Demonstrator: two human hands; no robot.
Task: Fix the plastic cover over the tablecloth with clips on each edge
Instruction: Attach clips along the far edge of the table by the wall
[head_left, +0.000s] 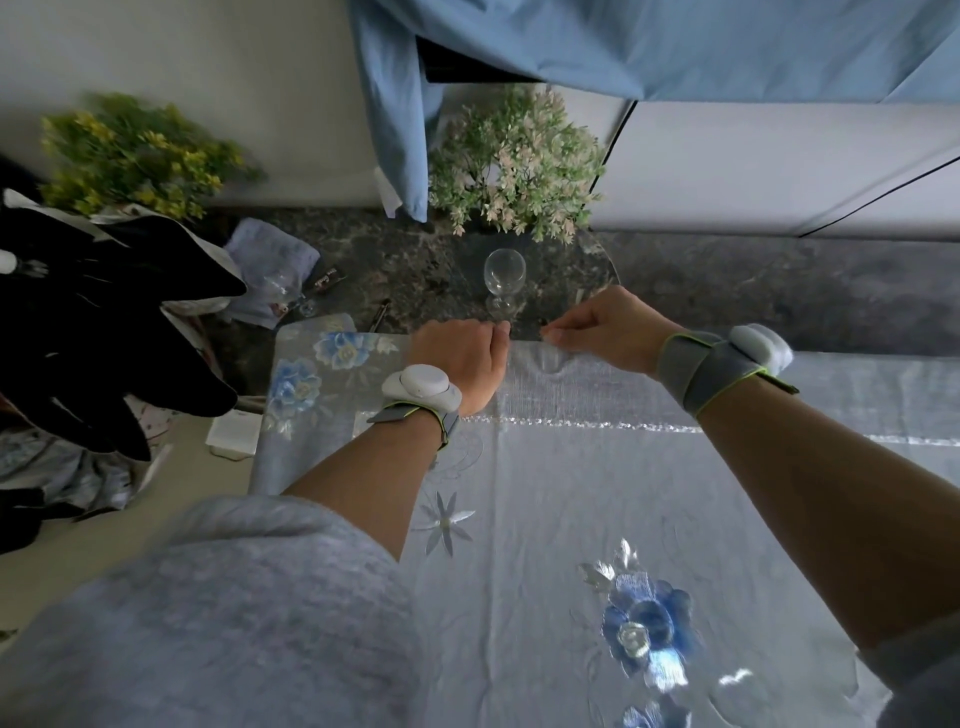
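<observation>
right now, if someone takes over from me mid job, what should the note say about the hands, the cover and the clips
Left hand: fingers curled over the far edge of the plastic cover.
Right hand: pinches the same edge, close beside the left.
The cover lies spread over the flowered tablecloth. A wine glass stands just beyond that edge.
Done: cover laid out.
Left: no clip shows on any edge in view, and whether the fingers hold one cannot be told.

Head-worn wide-angle view, forward and down; close above tablecloth (571, 493)
</observation>
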